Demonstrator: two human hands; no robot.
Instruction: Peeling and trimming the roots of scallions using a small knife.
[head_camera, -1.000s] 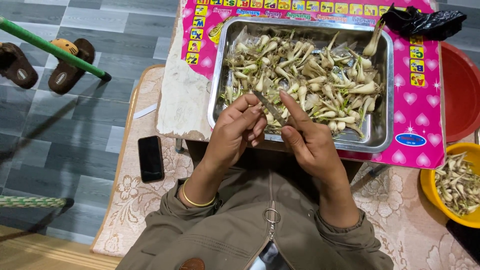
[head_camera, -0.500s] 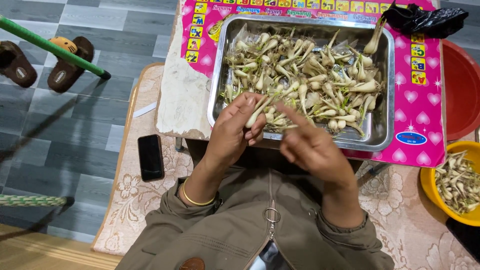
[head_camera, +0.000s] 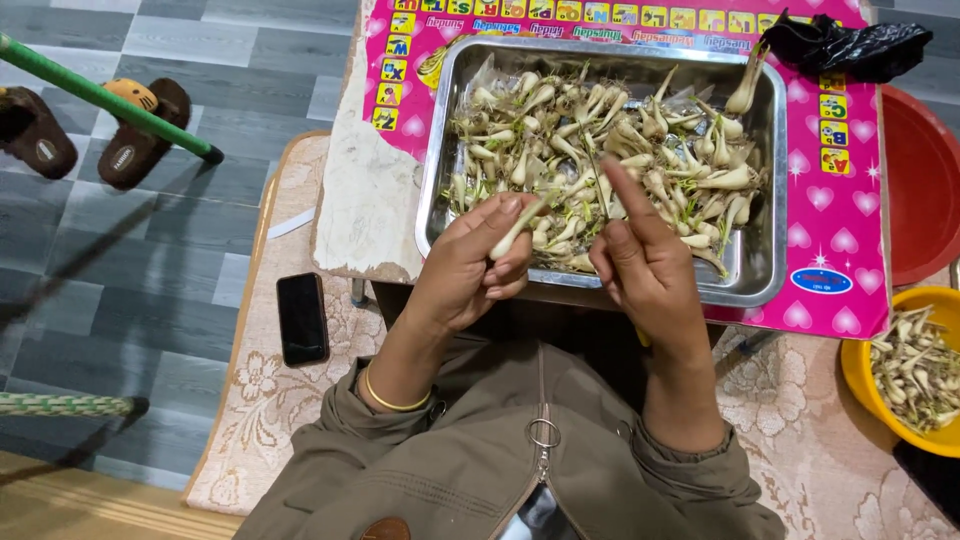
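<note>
A steel tray (head_camera: 771, 190) holds a heap of small pale bulbs (head_camera: 640, 150) with stalks and roots. At the tray's near edge, my left hand (head_camera: 470, 265) pinches one pale bulb (head_camera: 517, 228) between thumb and fingers. My right hand (head_camera: 648, 275) is just to its right, index finger pointing out over the heap. It grips a small knife (head_camera: 599, 180): the thin blade runs along that finger and a yellow handle end shows under the palm. The two hands are a little apart.
The tray sits on a pink printed mat (head_camera: 850, 210) over a low board. A yellow bowl (head_camera: 858, 372) of bulbs stands at right, a red basin (head_camera: 925, 170) and black bag (head_camera: 850, 45) behind. A phone (head_camera: 302, 318) lies on the floral cloth; sandals (head_camera: 135, 130) and a green pole (head_camera: 100, 95) are at left.
My hands were together working on one bulb; now they have drawn apart. The left keeps the bulb, and the right index finger has straightened out over the tray.
</note>
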